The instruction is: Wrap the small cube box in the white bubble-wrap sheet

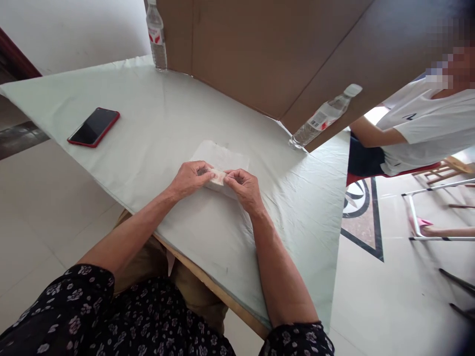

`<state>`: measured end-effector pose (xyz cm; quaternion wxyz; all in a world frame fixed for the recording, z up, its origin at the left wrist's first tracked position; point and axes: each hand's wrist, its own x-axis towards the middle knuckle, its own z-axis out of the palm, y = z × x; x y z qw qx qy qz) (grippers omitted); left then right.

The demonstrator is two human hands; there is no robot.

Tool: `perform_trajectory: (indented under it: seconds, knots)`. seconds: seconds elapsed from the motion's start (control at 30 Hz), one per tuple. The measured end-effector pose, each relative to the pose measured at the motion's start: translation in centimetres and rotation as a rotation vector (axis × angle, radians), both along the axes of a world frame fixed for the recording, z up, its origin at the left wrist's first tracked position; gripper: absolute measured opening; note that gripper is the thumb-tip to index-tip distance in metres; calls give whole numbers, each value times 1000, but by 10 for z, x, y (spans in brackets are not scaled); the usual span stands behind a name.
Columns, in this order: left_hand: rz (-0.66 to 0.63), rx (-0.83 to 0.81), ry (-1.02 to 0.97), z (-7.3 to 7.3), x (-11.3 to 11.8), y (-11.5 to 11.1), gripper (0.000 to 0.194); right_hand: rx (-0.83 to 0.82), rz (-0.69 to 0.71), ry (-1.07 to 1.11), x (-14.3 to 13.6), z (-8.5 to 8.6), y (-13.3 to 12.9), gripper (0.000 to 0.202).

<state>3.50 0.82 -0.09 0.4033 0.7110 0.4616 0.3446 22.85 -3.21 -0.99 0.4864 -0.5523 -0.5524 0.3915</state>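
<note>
Both my hands meet over a thin white sheet point(222, 154) that lies on the cloth-covered table, paper or tissue by its look. Between my fingertips is a small off-white piece point(218, 178), soft or folded in appearance; its kind is too small to make out. My left hand point(191, 178) pinches its left end with thumb and fingers. At the right end, the thumb and forefinger of my right hand point(245, 187) close on it. Part of the sheet shows below the fingers, and my hands hide some of its middle.
A phone in a red case point(94, 127) lies at the left on the pale green tablecloth point(148, 133). A brown cardboard panel point(252, 54) stands behind, with one water bottle point(157, 39) at its left and another, tilted bottle point(324, 117) at its right. Beyond it sits a person in white point(426, 123).
</note>
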Motion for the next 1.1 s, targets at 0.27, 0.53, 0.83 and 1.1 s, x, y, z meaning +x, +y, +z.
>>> perform_trajectory:
  seconds: [0.27, 0.53, 0.83, 1.1]
  knots:
    - [24, -3, -48, -1, -1, -11, 21, -26, 17, -42, 1, 3, -6, 19]
    - [-67, -108, 12, 4, 0, 3, 21, -126, 34, -92, 7, 3, -4, 19]
    - [-141, -143, 19, 11, 0, 10, 19, 291, -139, -720, 1, 41, -20, 15]
    - [-214, -160, 38, 18, -7, 10, 16, 178, 219, -1000, -24, 40, -26, 17]
